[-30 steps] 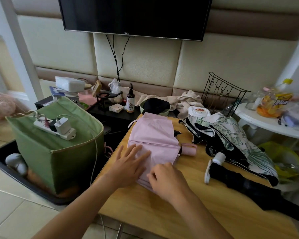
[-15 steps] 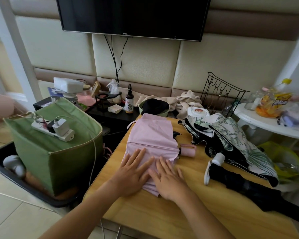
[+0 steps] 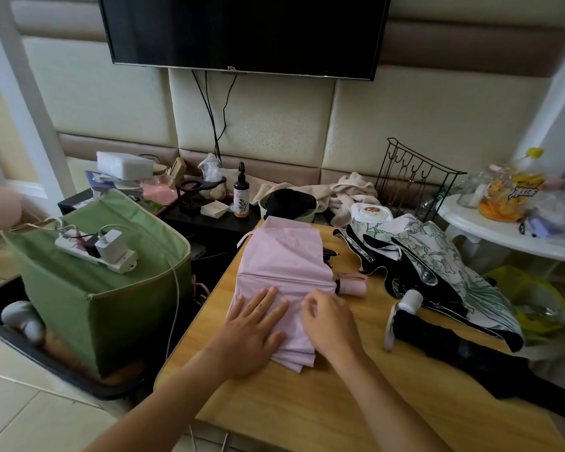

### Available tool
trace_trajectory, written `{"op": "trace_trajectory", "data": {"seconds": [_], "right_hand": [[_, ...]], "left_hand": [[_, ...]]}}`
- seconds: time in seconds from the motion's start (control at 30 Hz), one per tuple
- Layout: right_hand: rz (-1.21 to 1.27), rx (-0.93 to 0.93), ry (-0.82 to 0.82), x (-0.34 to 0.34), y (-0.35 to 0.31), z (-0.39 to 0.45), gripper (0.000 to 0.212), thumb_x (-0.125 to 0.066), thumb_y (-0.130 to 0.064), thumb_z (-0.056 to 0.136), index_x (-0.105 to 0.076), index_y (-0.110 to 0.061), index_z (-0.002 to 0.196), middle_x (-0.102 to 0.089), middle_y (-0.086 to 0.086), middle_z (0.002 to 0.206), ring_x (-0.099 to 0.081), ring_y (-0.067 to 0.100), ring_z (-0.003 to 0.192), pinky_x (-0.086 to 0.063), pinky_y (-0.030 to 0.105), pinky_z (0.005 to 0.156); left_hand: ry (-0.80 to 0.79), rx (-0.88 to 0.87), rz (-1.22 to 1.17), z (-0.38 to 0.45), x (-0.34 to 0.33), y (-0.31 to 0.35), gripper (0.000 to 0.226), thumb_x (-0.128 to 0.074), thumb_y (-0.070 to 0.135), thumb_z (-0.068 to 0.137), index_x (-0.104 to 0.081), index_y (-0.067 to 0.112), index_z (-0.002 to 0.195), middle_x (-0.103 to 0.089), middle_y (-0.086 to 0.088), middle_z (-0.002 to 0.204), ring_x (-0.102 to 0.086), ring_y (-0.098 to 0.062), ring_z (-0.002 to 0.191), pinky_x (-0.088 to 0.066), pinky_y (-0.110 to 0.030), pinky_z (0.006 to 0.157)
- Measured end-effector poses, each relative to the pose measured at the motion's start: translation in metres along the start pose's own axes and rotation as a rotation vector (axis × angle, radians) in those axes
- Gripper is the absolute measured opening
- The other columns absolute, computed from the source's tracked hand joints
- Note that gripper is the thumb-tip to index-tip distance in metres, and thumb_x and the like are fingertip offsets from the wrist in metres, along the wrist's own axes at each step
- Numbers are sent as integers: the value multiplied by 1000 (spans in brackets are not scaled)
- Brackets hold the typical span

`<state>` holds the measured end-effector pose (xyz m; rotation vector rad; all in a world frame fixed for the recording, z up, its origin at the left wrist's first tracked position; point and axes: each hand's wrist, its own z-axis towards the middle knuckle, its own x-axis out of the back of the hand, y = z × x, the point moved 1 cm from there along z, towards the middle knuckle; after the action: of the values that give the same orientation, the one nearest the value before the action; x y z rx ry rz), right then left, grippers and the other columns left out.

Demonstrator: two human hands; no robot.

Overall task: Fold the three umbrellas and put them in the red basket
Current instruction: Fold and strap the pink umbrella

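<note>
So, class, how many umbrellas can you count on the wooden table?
3: pink umbrella under both hands, leaf-print umbrella at the right, black umbrella in front of it.

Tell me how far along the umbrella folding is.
Nothing is finished. In hand: the pink umbrella lies flattened on the table, left hand pressing it, right hand pinching a pleat. Left: the leaf-print umbrella lies loose; the black umbrella lies collapsed. No red basket shows.

A lived-in room of a home: a flat television (image 3: 242, 31) hangs on a padded, panelled wall (image 3: 421, 125), cables dangling beneath it. Around the wooden desk (image 3: 323, 402) there's household clutter, a green fabric storage box (image 3: 111, 305) with a power strip (image 3: 95, 252) on top, crumpled towels (image 3: 349, 194), a spray bottle (image 3: 241, 194), and a tiled floor (image 3: 30, 419).
</note>
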<state>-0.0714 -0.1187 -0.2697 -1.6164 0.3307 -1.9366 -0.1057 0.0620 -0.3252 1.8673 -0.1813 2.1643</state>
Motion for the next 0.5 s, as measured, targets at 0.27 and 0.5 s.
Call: {"op": "trace_trajectory", "data": {"seconds": [0.27, 0.5], "right_hand": [[1041, -335, -32, 30, -2, 34, 56, -55, -6, 98, -40, -25, 149, -65, 2, 117, -76, 28, 82, -59, 32, 71], [1268, -544, -127, 34, -10, 45, 22, -64, -28, 99, -64, -6, 104, -68, 6, 83, -50, 12, 44, -40, 22, 42]], "left_hand": [[-29, 8, -34, 0, 0, 0, 90, 23, 73, 83, 0, 36, 162, 16, 5, 168, 15, -17, 156, 18, -42, 121], [-32, 9, -64, 0, 4, 2, 92, 27, 74, 79, 5, 38, 160, 21, 6, 165, 21, -17, 154, 21, -41, 119]]}}
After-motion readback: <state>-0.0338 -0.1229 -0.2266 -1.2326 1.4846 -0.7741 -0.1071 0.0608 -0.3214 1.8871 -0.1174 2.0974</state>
